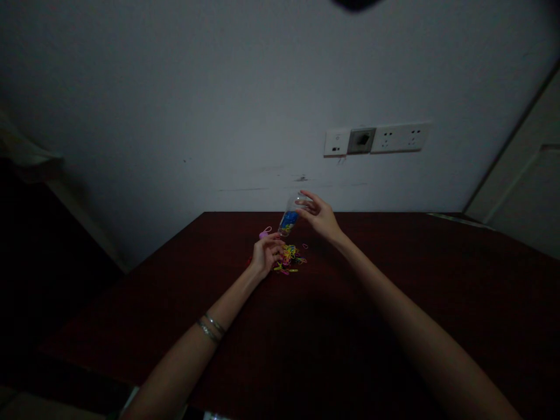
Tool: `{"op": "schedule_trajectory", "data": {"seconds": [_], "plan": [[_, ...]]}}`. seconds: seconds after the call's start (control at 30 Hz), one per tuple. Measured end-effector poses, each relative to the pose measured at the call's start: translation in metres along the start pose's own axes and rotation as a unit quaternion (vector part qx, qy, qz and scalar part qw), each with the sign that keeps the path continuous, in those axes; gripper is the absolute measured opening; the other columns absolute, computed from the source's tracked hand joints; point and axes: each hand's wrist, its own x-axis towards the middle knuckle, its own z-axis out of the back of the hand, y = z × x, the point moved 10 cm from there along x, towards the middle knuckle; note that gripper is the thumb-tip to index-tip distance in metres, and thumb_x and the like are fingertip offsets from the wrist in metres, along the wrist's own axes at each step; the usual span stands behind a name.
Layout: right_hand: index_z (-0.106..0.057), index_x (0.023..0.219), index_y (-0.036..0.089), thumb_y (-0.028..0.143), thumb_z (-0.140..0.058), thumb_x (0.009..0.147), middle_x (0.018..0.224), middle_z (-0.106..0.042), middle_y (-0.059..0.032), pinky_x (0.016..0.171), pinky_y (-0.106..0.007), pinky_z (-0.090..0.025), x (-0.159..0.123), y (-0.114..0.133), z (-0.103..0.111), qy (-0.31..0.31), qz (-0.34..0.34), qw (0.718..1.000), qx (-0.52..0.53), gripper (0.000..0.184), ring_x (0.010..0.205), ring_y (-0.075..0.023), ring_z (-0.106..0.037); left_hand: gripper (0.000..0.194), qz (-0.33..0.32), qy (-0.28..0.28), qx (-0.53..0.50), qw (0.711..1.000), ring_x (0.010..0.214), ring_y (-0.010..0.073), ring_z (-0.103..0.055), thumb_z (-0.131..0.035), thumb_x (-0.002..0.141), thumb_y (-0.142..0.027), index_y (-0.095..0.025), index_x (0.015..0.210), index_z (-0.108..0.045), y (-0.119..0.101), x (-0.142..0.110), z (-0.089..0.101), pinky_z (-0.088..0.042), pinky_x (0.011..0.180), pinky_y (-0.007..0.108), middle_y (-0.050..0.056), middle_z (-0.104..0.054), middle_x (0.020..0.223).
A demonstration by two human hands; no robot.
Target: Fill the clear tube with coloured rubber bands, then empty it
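My right hand (320,216) holds a small clear bottle (289,214) by its upper end, tilted, with blue bands inside its lower part. My left hand (265,255) rests on the dark red table (394,291) with its fingers curled at the edge of a pile of small coloured rubber bands (289,258), yellow, pink and green. What the left fingers pinch is too small to make out. A pink item (265,233) lies just behind the left hand. Two thin bracelets (210,328) sit on my left wrist.
A white wall rises behind the table, carrying a row of wall sockets (377,140). A pale door or cabinet (525,186) stands at the right. The room is dim, and the left side is dark.
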Motion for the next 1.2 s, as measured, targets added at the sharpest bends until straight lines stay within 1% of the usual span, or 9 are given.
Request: {"op": "schedule_trajectory", "data": {"seconds": [0.1, 0.23, 0.47, 0.63, 0.73, 0.8, 1.0, 1.1, 1.2], "plan": [[-0.047, 0.124, 0.022, 0.032, -0.067, 0.065, 0.105, -0.062, -0.0095, 0.086, -0.042, -0.047, -0.001, -0.008, -0.001, 0.005, -0.027, 1.0, 0.01, 0.063, 0.102, -0.0236, -0.056, 0.031, 0.033, 0.062, -0.069, 0.995, 0.043, 0.0087, -0.045, -0.048, 0.064, -0.014, -0.012, 0.094, -0.054, 0.005, -0.005, -0.016, -0.034, 0.038, 0.018, 0.001, -0.052, 0.057], [-0.046, 0.124, 0.025, 0.031, -0.068, 0.063, 0.108, -0.061, -0.0089, 0.081, -0.042, -0.05, -0.003, -0.014, -0.006, 0.021, -0.047, 0.998, 0.039, 0.064, 0.1, -0.0238, -0.057, 0.036, 0.071, 0.149, -0.133, 0.977, 0.04, 0.0079, -0.036, -0.046, 0.062, -0.011, -0.016, 0.097, -0.053, 0.008, -0.018, -0.04, -0.025, 0.034, 0.016, -0.003, -0.038, 0.049], [-0.045, 0.125, 0.024, 0.031, -0.069, 0.063, 0.112, -0.06, -0.0097, 0.077, -0.039, -0.052, -0.006, -0.014, -0.009, 0.045, -0.059, 0.996, 0.059, 0.067, 0.101, -0.0241, -0.057, 0.037, 0.116, 0.203, -0.132, 0.963, 0.038, 0.0067, -0.032, -0.045, 0.06, -0.01, -0.021, 0.095, -0.05, 0.014, -0.035, -0.057, -0.017, 0.032, 0.015, -0.003, -0.037, 0.054], [-0.048, 0.122, 0.026, 0.031, -0.068, 0.063, 0.108, -0.063, -0.0075, 0.069, -0.037, -0.054, -0.011, -0.015, -0.021, 0.087, -0.071, 0.992, 0.061, 0.062, 0.096, -0.0233, -0.059, 0.025, 0.129, 0.206, -0.136, 0.96, 0.037, 0.0066, -0.032, -0.043, 0.058, -0.01, -0.018, 0.081, -0.049, 0.017, -0.037, -0.06, -0.019, 0.032, 0.016, -0.002, -0.039, 0.055], [-0.048, 0.121, 0.026, 0.031, -0.067, 0.064, 0.107, -0.063, -0.0072, 0.066, -0.035, -0.054, -0.013, -0.017, -0.026, 0.104, -0.078, 0.989, 0.065, 0.06, 0.092, -0.0222, -0.06, 0.013, 0.146, 0.194, -0.138, 0.96, 0.037, 0.0063, -0.032, -0.044, 0.056, -0.009, -0.016, 0.066, -0.042, 0.02, -0.035, -0.058, -0.02, 0.031, 0.017, -0.001, -0.039, 0.055], [-0.048, 0.121, 0.026, 0.03, -0.067, 0.065, 0.106, -0.063, -0.0069, 0.064, -0.034, -0.054, -0.013, -0.017, -0.026, 0.104, -0.081, 0.989, 0.064, 0.06, 0.091, -0.0214, -0.061, 0.012, 0.155, 0.185, -0.143, 0.96, 0.037, 0.0059, -0.031, -0.044, 0.055, -0.009, -0.016, 0.063, -0.039, 0.022, -0.035, -0.056, -0.022, 0.032, 0.017, -0.001, -0.038, 0.055], [-0.048, 0.122, 0.023, 0.031, -0.068, 0.063, 0.104, -0.064, -0.0072, 0.058, -0.029, -0.054, -0.009, -0.018, -0.013, 0.067, -0.085, 0.992, 0.066, 0.063, 0.088, -0.0207, -0.061, 0.015, 0.13, 0.188, -0.168, 0.959, 0.038, 0.0055, -0.031, -0.044, 0.055, -0.008, -0.014, 0.069, -0.045, 0.018, -0.029, -0.052, -0.025, 0.034, 0.018, -0.001, -0.04, 0.057], [-0.046, 0.124, 0.023, 0.031, -0.068, 0.062, 0.106, -0.063, -0.0081, 0.06, -0.03, -0.054, -0.005, -0.017, -0.003, 0.038, -0.085, 0.994, 0.055, 0.066, 0.087, -0.0208, -0.062, 0.025, 0.112, 0.151, -0.174, 0.967, 0.039, 0.0058, -0.033, -0.045, 0.054, -0.008, -0.014, 0.077, -0.05, 0.018, -0.022, -0.043, -0.028, 0.037, 0.018, -0.001, -0.04, 0.057], [-0.044, 0.127, 0.024, 0.033, -0.067, 0.063, 0.109, -0.061, -0.0094, 0.061, -0.031, -0.054, -0.002, -0.015, 0.007, 0.011, -0.079, 0.996, 0.037, 0.069, 0.087, -0.0215, -0.062, 0.032, 0.097, 0.092, -0.164, 0.977, 0.041, 0.0069, -0.036, -0.045, 0.054, -0.008, -0.013, 0.085, -0.052, 0.019, -0.015, -0.029, -0.032, 0.04, 0.019, -0.002, -0.04, 0.056]]}}
